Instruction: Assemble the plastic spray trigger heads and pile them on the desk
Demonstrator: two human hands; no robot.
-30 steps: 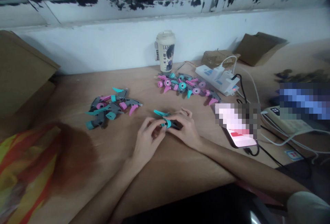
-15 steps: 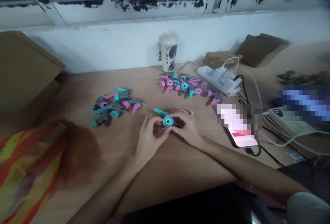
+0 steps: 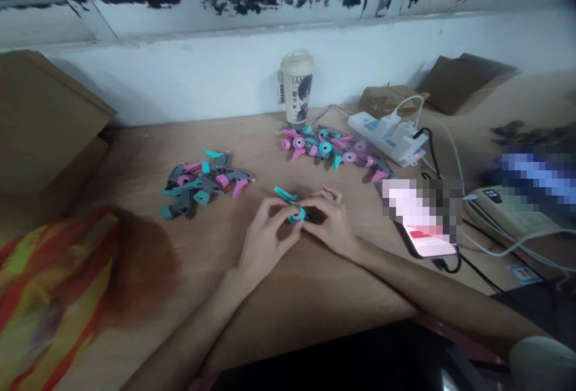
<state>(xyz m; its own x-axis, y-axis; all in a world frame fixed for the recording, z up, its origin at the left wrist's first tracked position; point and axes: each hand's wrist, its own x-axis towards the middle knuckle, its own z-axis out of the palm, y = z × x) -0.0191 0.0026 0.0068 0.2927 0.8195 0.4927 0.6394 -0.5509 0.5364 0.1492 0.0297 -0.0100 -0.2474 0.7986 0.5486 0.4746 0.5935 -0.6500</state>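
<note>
In the head view, your left hand point(image 3: 270, 232) pinches the front of a teal-and-grey piece point(image 3: 297, 214) between thumb and forefinger; your right hand point(image 3: 332, 223) grasps its rear, mostly hidden by those fingers. Beyond your fingertips lies a pink-and-teal pile point(image 3: 324, 148), then a cup point(image 3: 297, 91); left of them, a smaller pile point(image 3: 202, 185); right, a partly pixelated phone point(image 3: 434, 247).
</note>
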